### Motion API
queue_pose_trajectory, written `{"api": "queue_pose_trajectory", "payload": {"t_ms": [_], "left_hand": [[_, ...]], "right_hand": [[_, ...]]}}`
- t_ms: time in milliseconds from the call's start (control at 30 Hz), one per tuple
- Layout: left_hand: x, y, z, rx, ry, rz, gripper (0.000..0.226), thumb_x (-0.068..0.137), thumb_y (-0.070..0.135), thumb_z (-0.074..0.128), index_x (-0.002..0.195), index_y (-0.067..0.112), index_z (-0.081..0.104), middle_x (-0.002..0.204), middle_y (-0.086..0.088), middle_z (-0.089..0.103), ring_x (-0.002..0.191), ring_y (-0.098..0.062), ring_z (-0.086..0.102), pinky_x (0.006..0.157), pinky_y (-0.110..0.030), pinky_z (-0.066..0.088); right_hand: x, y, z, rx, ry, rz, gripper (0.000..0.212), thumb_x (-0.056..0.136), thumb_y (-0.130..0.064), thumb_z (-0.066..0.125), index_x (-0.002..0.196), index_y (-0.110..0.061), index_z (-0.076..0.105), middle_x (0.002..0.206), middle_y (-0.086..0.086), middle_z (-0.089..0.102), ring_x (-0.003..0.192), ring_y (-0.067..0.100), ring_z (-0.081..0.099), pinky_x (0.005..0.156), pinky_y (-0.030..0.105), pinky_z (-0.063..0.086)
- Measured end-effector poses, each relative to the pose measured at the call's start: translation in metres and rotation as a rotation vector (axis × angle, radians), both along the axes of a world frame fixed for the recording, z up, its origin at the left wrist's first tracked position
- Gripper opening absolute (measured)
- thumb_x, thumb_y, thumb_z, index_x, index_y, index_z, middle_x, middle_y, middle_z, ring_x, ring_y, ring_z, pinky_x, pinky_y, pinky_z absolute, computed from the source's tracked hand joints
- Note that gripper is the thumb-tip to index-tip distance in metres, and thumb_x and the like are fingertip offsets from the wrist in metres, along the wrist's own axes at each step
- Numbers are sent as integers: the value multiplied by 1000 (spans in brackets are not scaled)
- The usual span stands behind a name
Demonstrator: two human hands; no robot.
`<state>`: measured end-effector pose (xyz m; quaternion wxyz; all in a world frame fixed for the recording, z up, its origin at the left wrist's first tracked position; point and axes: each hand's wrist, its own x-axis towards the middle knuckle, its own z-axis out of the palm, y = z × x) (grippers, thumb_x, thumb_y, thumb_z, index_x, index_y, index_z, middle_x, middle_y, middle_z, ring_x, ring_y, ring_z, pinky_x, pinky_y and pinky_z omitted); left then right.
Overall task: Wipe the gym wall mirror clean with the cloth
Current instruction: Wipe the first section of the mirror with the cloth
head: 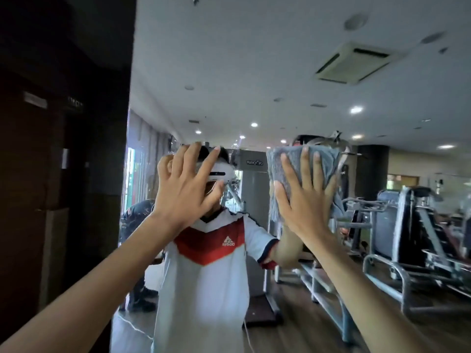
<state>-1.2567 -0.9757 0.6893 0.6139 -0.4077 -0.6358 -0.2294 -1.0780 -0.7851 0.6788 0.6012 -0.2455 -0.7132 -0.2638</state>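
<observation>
The wall mirror (pixel 293 72) fills the view from the dark edge at left to the right side, and reflects the gym and a person in a white and red shirt. My right hand (pixel 305 200) lies flat with straight, spread fingers on a grey cloth (pixel 277 161), pressing it against the glass at head height. My left hand (pixel 183 189) is raised beside it with fingers spread and slightly bent, holding nothing; I cannot tell whether its fingertips touch the glass.
A dark wooden wall (pixel 63 174) borders the mirror on the left. Reflected gym machines (pixel 420 238) and a weight stack (pixel 252 189) show on the right. Another person's reflection (pixel 135 250) stands low at left.
</observation>
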Motion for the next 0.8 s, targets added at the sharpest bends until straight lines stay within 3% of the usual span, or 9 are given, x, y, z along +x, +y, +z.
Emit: {"api": "queue_pose_trajectory", "payload": {"t_ms": [133, 333, 400, 567, 667, 800], "left_hand": [[4, 1, 40, -18, -44, -3, 66, 94, 56, 32, 146, 18, 47, 147, -21, 42, 132, -37, 38, 102, -55, 26], [-5, -7, 45, -59, -23, -21, 69, 97, 59, 28, 154, 22, 37, 164, -16, 22, 151, -33, 22, 111, -59, 24], [-11, -12, 45, -70, -11, -18, 69, 98, 60, 27, 157, 24, 30, 166, -13, 15, 154, -29, 15, 116, -59, 20], [-11, -14, 71, -95, -29, -16, 70, 95, 59, 30, 153, 21, 39, 161, -15, 31, 145, -34, 33, 112, -58, 27], [-5, -10, 93, -68, -47, -15, 69, 94, 57, 30, 152, 20, 40, 158, -16, 35, 144, -34, 33, 111, -55, 22], [-7, -10, 114, -66, -3, -6, 69, 96, 58, 28, 150, 19, 43, 155, -16, 40, 143, -34, 37, 110, -52, 17]], "right_hand": [[-30, -27, 33, 45, 29, 22, 65, 102, -52, 25, 157, -23, 8, 165, 11, 11, 153, 32, 11, 117, 65, 14], [-4, -8, -17, 403, -325, -19, 61, 104, -39, 28, 160, -20, 14, 167, 7, 9, 153, 25, 12, 116, 54, 25], [8, 9, -10, 337, -245, -8, 60, 102, -38, 29, 159, -23, 16, 168, 2, 5, 153, 23, 12, 115, 53, 25], [-14, -12, 83, 69, 52, 31, 56, 102, -39, 25, 156, -22, 25, 163, 4, 22, 151, 23, 18, 117, 54, 23], [-42, -38, 117, 93, 30, 19, 58, 101, -41, 25, 156, -22, 28, 163, 5, 25, 151, 24, 19, 116, 52, 17], [-44, -45, 98, 295, -142, 28, 58, 101, -38, 32, 157, -22, 27, 164, 4, 24, 152, 24, 19, 118, 50, 17]]}}
